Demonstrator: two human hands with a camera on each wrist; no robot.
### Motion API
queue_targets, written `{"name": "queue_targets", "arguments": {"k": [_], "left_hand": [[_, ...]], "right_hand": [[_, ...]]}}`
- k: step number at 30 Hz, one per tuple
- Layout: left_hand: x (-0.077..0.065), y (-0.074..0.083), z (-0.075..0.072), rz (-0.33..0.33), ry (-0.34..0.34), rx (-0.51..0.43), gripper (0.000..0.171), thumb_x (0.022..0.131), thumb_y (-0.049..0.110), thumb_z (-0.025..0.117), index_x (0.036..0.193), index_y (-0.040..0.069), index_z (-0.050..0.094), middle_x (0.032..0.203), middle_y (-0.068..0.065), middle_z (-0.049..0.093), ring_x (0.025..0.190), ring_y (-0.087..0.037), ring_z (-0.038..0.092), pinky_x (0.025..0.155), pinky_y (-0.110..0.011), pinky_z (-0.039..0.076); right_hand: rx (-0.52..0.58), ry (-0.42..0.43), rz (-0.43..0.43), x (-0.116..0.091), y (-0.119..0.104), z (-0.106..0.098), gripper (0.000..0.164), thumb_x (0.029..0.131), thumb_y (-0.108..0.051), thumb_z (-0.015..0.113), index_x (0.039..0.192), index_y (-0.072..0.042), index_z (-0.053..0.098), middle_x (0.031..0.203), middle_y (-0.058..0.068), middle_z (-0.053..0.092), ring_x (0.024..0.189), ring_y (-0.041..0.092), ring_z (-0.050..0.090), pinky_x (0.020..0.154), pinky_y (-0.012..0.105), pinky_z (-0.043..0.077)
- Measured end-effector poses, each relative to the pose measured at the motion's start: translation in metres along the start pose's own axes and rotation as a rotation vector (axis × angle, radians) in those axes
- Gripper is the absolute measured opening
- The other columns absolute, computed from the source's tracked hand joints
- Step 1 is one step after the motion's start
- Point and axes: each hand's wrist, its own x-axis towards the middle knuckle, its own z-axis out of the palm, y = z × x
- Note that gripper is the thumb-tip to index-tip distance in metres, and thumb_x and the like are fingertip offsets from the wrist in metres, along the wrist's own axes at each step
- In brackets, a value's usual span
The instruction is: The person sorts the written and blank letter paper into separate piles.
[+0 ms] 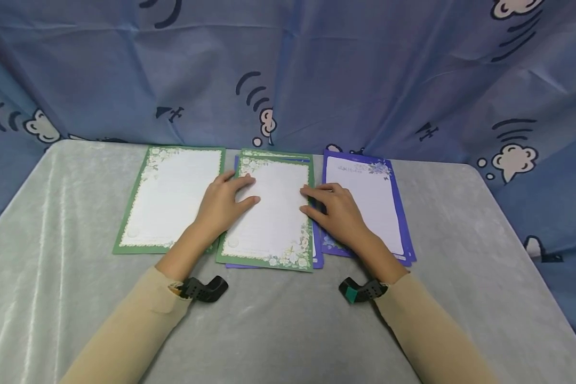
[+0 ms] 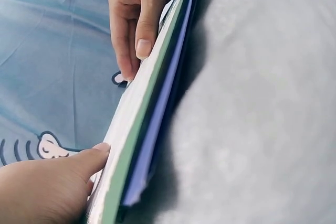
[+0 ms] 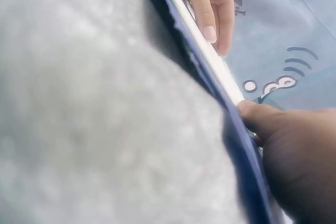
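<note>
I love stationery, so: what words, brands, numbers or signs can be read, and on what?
None can be read.
Right purple sheet: faint marks near its top, too small to read.
Left green sheet and middle green sheet: any print is too small.
Curtain: cartoon shapes, nothing readable.

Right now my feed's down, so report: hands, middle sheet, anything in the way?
Left hand and right hand touching middle green-bordered sheet. Purple-bordered sheet peeking out beneath. Nothing but hands seen over it.
</note>
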Motion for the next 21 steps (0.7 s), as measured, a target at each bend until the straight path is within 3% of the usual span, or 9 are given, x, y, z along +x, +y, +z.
{"name": "queue_targets", "arguments": {"k": [8, 14, 21], "left_hand": [[-0.0004, 0.0001, -0.0013, 0.010, 0.009, 0.003, 0.047, 0.092, 0.033, 0.075, 0.134, 0.014, 0.067, 0.142, -0.012, 0.063, 0.149, -0.037, 0.038, 0.120, -0.059, 0.033], [-0.0013, -0.0013, -0.0010, 0.011, 0.019, -0.013, 0.046, 0.091, 0.032, 0.076, 0.132, 0.013, 0.068, 0.140, -0.011, 0.065, 0.149, -0.036, 0.038, 0.120, -0.059, 0.034], [-0.0012, -0.0034, 0.0010, 0.029, 0.043, -0.012, 0.051, 0.092, 0.034, 0.075, 0.136, 0.012, 0.065, 0.149, -0.012, 0.056, 0.149, -0.036, 0.038, 0.122, -0.058, 0.030]], "right_hand": [[0.037, -0.011, 0.034, 0.0012, -0.0002, -0.0001, 0.046, 0.093, -0.031, 0.074, 0.135, -0.014, 0.067, 0.130, 0.016, 0.070, 0.129, 0.038, 0.055, 0.109, 0.061, 0.040], [0.060, 0.027, 0.034, 0.0018, 0.0024, 0.0023, 0.045, 0.091, -0.029, 0.076, 0.132, -0.013, 0.069, 0.127, 0.017, 0.070, 0.126, 0.039, 0.057, 0.105, 0.060, 0.044], [0.052, 0.030, 0.016, 0.0011, 0.0043, 0.0037, 0.051, 0.093, -0.030, 0.073, 0.138, -0.010, 0.063, 0.144, 0.010, 0.061, 0.130, 0.038, 0.054, 0.110, 0.061, 0.039]]}}
